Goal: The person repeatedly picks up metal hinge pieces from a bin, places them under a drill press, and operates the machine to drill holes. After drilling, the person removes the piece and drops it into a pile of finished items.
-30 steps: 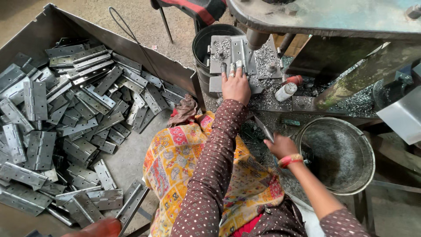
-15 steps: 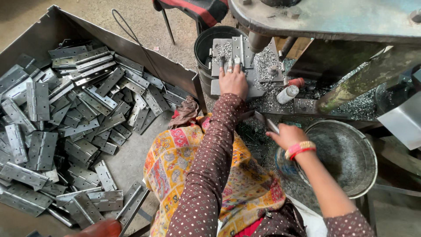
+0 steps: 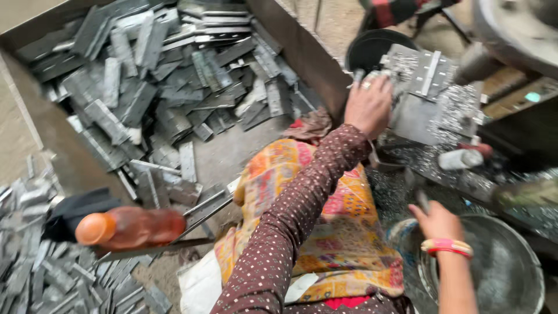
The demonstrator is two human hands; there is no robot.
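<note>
Head cam only: left hand (image 3: 367, 106) sits up at 1 o'clock, fingers curled on a flat grey metal hinge plate (image 3: 419, 87) lying on the machine bed. Right hand (image 3: 437, 221) at 4 o'clock pinches a thin dark metal piece (image 3: 422, 200) over the round steel bucket (image 3: 511, 273). Orange-capped plastic bottle (image 3: 131, 228) lies at 8 o'clock.

We stretch our left arm forward, sleeve dotted maroon, our left hand (image 3: 367, 104) knuckles-up with fingers curled down and a ring showing. Our right hand (image 3: 437, 221) sits low and nearer, bangles at the wrist, fingers pointing away and blurred.
</note>
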